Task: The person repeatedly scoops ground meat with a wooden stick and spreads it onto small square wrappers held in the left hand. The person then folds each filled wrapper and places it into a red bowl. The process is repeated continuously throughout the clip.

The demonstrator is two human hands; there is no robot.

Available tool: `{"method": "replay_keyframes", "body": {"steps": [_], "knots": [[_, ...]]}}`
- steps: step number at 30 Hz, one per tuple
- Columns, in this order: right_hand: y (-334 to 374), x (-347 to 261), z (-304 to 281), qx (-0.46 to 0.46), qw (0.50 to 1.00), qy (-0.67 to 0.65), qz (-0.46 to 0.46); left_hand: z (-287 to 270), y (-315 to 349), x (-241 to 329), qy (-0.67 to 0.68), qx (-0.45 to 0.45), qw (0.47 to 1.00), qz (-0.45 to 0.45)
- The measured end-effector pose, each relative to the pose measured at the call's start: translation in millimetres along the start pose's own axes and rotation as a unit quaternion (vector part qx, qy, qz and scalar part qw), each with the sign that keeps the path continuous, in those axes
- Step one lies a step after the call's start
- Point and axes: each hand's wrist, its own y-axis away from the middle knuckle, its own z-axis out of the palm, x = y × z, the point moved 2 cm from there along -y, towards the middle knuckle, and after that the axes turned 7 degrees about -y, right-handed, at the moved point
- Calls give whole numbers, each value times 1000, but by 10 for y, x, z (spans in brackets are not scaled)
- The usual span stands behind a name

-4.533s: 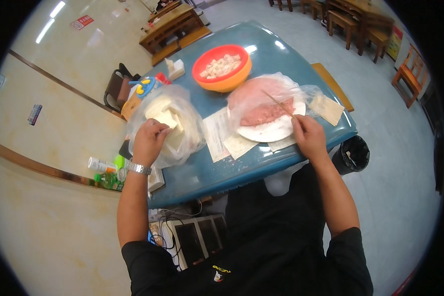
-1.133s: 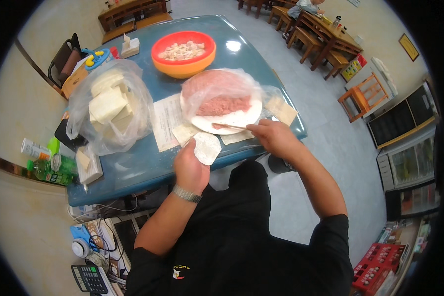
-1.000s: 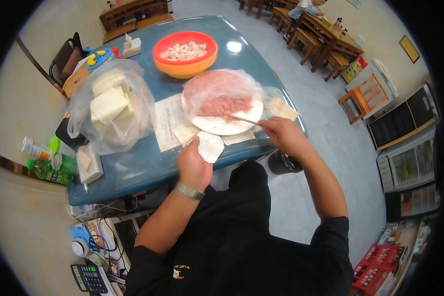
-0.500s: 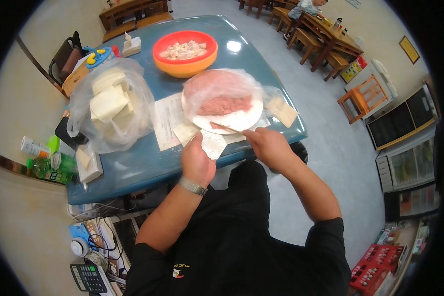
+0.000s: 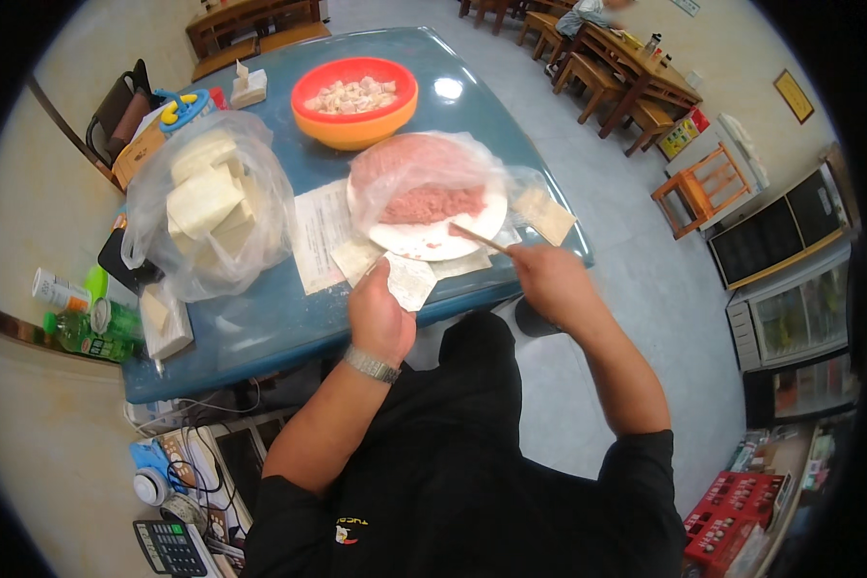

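My left hand (image 5: 381,318) pinches a thin, pale dough wrapper (image 5: 412,280) at the table's near edge. In my right hand (image 5: 554,282) is a slim wooden stick (image 5: 484,241), its tip resting near the edge of the pink minced meat (image 5: 433,205). That meat lies heaped on a white plate (image 5: 409,243), with a clear plastic bag draped over part of it. Beyond the plate stands a red and orange bowl (image 5: 354,135) of folded wontons (image 5: 354,96). On the left, an open plastic bag (image 5: 270,236) holds stacked wrappers (image 5: 205,199).
Printed paper (image 5: 318,236) and loose pale squares (image 5: 546,215) lie around the plate on the blue-green table (image 5: 482,111). Tissues (image 5: 167,325) and bottles (image 5: 106,332) stand at the left edge. A calculator (image 5: 170,547) sits lower left. A person sits at a far table (image 5: 636,63).
My right hand has moved right, drawing the stick's tip from the plate's near rim, by the wrapper, up to the meat's edge. My left hand keeps its hold; the whole view has shifted slightly.
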Motion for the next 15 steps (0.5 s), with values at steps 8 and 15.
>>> {"method": "replay_keyframes", "body": {"steps": [8,15], "knots": [[27,-434,303,3,1000,-17,-19,19,-8,22,10,10,1000,-1],[228,-496,463,45,996,-47,-66,56,28,54,-5,15,1000,-5]]}}
